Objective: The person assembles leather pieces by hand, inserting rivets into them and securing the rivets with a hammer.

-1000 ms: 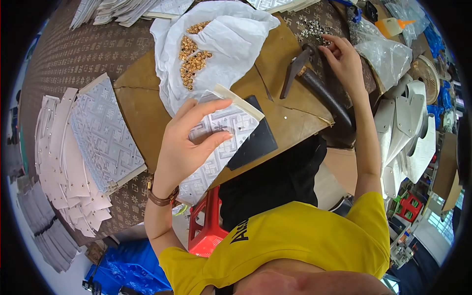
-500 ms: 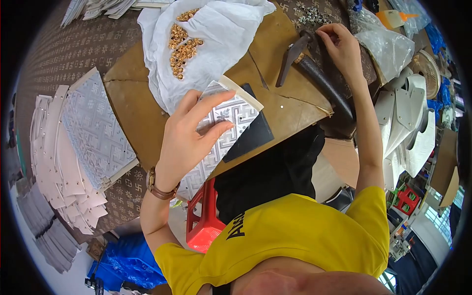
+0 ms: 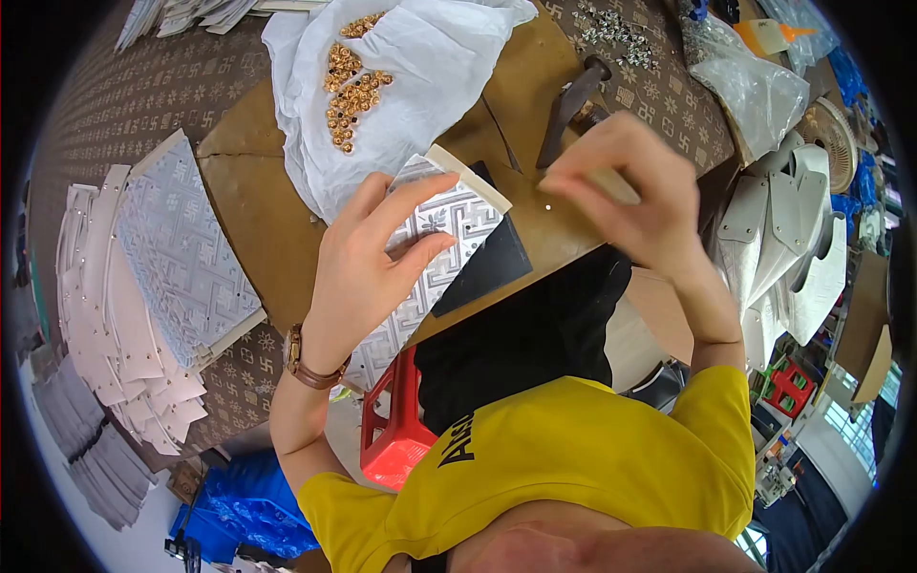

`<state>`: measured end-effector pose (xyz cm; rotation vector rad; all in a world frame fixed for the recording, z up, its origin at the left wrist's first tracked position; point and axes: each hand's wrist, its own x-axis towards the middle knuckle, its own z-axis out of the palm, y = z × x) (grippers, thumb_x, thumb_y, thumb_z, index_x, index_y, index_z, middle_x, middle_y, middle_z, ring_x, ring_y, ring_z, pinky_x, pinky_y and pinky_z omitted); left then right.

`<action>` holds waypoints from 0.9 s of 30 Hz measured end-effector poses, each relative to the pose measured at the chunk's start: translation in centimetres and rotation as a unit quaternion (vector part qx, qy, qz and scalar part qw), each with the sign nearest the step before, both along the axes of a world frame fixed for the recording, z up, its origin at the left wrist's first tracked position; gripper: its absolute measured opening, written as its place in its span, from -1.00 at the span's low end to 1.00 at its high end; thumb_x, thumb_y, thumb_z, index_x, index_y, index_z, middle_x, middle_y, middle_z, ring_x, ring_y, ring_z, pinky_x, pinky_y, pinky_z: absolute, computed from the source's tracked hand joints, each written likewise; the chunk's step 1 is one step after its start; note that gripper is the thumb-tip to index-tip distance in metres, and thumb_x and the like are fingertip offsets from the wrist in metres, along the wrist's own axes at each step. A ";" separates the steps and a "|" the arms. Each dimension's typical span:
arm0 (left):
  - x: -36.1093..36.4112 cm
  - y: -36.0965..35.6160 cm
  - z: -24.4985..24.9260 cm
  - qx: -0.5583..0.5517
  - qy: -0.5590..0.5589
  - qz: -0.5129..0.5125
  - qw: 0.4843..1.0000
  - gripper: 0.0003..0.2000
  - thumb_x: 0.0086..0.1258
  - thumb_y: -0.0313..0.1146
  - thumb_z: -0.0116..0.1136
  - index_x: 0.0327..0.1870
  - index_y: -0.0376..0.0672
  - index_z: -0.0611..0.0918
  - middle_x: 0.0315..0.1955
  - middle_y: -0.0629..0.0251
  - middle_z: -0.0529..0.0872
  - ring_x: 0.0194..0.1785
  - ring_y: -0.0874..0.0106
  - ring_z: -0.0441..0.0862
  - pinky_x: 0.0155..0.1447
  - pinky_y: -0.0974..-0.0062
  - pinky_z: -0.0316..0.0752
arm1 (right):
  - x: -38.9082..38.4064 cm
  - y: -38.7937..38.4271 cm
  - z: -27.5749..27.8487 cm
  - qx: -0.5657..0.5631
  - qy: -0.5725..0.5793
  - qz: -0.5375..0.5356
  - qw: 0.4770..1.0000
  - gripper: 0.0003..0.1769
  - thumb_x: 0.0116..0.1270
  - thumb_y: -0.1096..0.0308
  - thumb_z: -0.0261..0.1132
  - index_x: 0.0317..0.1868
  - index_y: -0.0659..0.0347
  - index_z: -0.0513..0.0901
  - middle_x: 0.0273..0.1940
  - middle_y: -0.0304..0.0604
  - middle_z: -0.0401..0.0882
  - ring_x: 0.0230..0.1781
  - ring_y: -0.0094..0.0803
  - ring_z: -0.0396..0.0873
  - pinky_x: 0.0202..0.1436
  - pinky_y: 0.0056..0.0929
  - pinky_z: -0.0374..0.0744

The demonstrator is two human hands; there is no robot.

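My left hand (image 3: 358, 263) grips a grey-and-white patterned panel (image 3: 461, 222) with a cream edge, thumb and fingers closed on its face. The panel's far end lies over a black slab (image 3: 492, 267) on a brown sheet (image 3: 248, 162). My right hand (image 3: 640, 186), blurred by motion, is in the air right of the panel. Its thumb and fingertips are pinched together; what they hold, if anything, is too small to make out. Just beyond it lies a dark tool like a hammer (image 3: 573, 110), partly hidden by that hand.
Gold-coloured studs (image 3: 353, 95) sit on a crumpled white sheet (image 3: 430, 67). Small silver pieces (image 3: 616, 33) are scattered at the back right. A pile of pale strips (image 3: 110, 286) and another patterned stack (image 3: 186, 248) are at left. White panels (image 3: 769, 220) stand at right.
My right hand has come from beside the silver pieces toward me and left, close to the panel, and now covers much of the dark tool. My left hand has stayed on the panel.
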<state>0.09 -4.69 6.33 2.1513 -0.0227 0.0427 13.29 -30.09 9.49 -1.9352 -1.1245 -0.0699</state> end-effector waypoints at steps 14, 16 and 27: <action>0.8 -0.2 1.6 0.028 0.091 -0.009 0.995 -0.49 0.27 -0.48 0.51 0.29 -0.07 0.73 -0.15 0.18 0.66 -0.05 0.18 0.66 0.08 0.33 0.57 | -2.4 3.0 -3.2 -0.067 -0.139 0.172 0.973 -0.77 0.15 0.52 0.54 -0.16 0.23 0.76 -0.20 -0.22 0.77 -0.20 -0.21 0.65 -0.10 -0.20 0.64; 0.9 -0.2 1.6 0.034 0.107 -0.009 0.994 -0.49 0.26 -0.48 0.51 0.29 -0.04 0.73 -0.17 0.18 0.64 -0.06 0.17 0.65 0.08 0.32 0.56 | -3.2 2.5 -3.1 -0.079 -0.209 0.164 0.961 -0.75 0.14 0.43 0.54 -0.15 0.22 0.76 -0.15 -0.22 0.79 -0.15 -0.20 0.67 -0.06 -0.17 0.64; 0.6 0.0 0.9 0.048 0.077 -0.023 0.996 -0.51 0.32 -0.38 0.47 0.31 0.05 0.70 -0.19 0.20 0.58 -0.17 0.17 0.65 -0.06 0.25 0.55 | 1.4 -4.0 -4.4 -0.245 -0.210 -0.205 0.924 -0.67 0.46 0.37 0.45 0.15 0.28 0.62 -0.24 -0.04 0.63 -0.30 0.01 0.64 -0.14 -0.13 0.64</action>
